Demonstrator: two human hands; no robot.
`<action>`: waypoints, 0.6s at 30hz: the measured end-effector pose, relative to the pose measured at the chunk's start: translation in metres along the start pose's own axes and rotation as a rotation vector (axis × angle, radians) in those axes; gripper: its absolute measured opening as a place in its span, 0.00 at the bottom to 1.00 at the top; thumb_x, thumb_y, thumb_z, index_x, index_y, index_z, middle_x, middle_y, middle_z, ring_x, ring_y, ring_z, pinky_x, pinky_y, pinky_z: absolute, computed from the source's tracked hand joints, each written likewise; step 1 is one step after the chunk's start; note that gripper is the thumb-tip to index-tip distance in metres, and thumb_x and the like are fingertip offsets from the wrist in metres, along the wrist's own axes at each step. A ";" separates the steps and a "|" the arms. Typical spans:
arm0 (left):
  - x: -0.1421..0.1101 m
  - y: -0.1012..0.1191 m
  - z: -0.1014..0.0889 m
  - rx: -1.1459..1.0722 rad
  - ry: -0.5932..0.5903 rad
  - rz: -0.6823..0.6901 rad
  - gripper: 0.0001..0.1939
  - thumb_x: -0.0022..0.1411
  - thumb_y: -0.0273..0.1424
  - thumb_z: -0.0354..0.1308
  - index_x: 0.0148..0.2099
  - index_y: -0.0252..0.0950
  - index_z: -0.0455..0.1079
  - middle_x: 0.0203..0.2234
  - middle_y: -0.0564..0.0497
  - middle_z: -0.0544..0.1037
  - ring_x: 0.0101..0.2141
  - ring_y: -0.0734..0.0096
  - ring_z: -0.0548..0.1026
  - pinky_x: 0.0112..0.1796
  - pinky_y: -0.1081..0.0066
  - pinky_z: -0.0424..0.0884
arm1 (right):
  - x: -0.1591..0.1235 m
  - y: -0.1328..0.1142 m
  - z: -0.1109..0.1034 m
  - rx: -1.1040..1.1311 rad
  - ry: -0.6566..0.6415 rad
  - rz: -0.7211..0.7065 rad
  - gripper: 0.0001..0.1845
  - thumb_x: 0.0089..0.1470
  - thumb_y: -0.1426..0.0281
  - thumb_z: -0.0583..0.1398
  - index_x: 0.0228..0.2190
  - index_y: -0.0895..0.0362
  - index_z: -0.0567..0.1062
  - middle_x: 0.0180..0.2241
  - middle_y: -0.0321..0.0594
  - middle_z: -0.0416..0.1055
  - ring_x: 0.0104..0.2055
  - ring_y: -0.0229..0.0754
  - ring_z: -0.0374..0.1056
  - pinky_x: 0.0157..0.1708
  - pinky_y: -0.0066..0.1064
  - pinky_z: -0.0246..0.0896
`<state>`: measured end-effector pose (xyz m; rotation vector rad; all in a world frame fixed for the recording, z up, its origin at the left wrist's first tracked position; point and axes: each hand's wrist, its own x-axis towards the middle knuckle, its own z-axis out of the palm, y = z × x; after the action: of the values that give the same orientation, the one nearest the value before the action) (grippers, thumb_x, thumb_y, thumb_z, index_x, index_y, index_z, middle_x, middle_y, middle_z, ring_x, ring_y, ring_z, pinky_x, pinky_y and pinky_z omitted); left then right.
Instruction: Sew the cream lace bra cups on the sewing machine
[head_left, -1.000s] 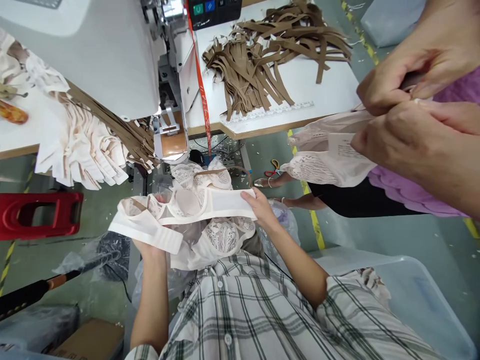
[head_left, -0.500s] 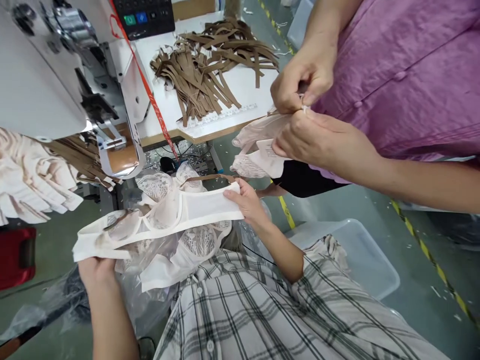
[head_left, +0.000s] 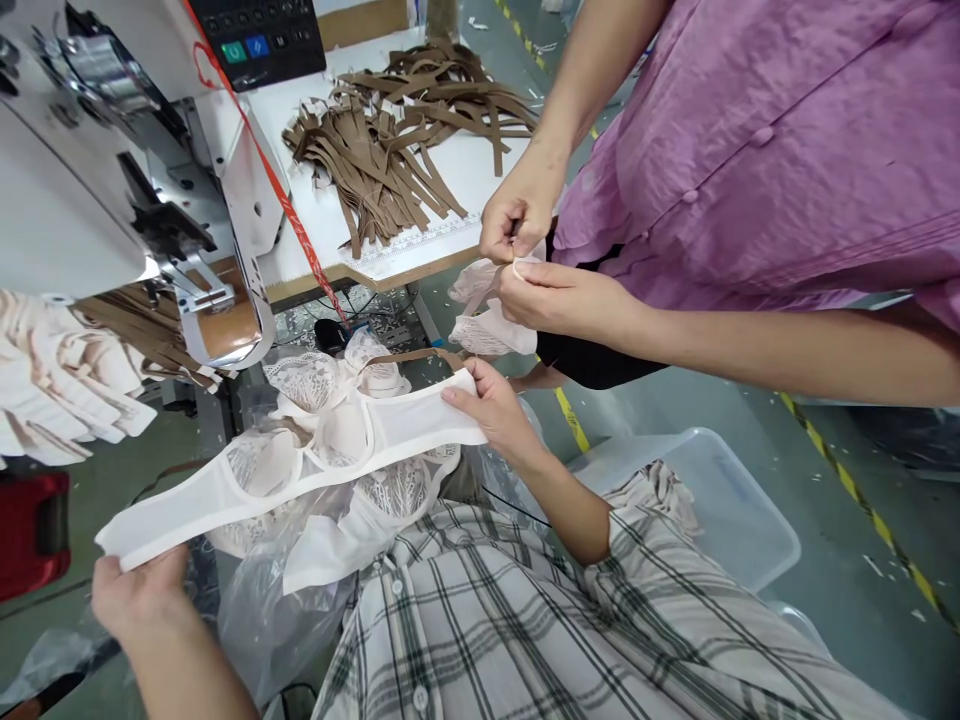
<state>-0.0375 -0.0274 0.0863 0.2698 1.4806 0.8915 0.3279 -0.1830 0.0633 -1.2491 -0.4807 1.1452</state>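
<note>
A white bra (head_left: 337, 435) with lace cups stretches between my two hands in front of my lap. At the lower left, my left hand (head_left: 142, 590) grips one end of its band, the thumb at the edge and the other fingers partly hidden below. My right hand (head_left: 499, 410) pinches the other end, thumb on top. A brown strap (head_left: 420, 355) runs from a cup toward my right hand. Beneath it, more white lace bras (head_left: 390, 490) lie over clear plastic (head_left: 270, 610) on my lap.
A sewing machine (head_left: 82, 190) stands at left, with white fabric pieces (head_left: 60, 375) hanging beside it. Brown straps (head_left: 390, 150) lie heaped on the white table (head_left: 315, 215). A co-worker's hands (head_left: 540, 260) hold another lace piece at right. A clear bin (head_left: 720, 520) sits on the floor.
My left hand has moved left and down, drawing the bra's band out flat and straight. My right hand has barely moved. The co-worker's hands have shifted left.
</note>
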 end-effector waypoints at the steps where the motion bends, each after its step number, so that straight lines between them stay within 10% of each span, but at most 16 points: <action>1: 0.004 -0.001 -0.009 -0.002 0.023 0.040 0.21 0.56 0.38 0.44 0.48 0.44 0.72 0.39 0.54 0.84 0.46 0.47 0.81 0.44 0.31 0.68 | -0.001 0.000 0.000 -0.020 -0.008 -0.005 0.23 0.43 0.56 0.72 0.33 0.54 0.68 0.29 0.31 0.68 0.27 0.35 0.62 0.27 0.25 0.59; 8: 0.031 -0.014 -0.087 -0.131 0.074 0.499 0.24 0.63 0.27 0.34 0.43 0.48 0.72 0.52 0.68 0.79 0.57 0.66 0.74 0.55 0.41 0.67 | -0.004 0.001 0.000 -0.098 -0.053 -0.047 0.21 0.47 0.56 0.70 0.34 0.54 0.69 0.30 0.32 0.67 0.29 0.36 0.61 0.29 0.26 0.58; 18: 0.015 -0.004 -0.077 0.000 0.093 0.600 0.22 0.57 0.38 0.43 0.44 0.60 0.76 0.59 0.81 0.69 0.54 0.52 0.76 0.55 0.36 0.70 | -0.009 -0.008 0.003 -0.136 -0.051 -0.077 0.21 0.48 0.55 0.70 0.33 0.54 0.69 0.29 0.32 0.66 0.29 0.36 0.60 0.28 0.26 0.57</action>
<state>-0.1099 -0.0478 0.0632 0.7034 1.5074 1.3942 0.3245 -0.1889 0.0740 -1.3099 -0.6484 1.0958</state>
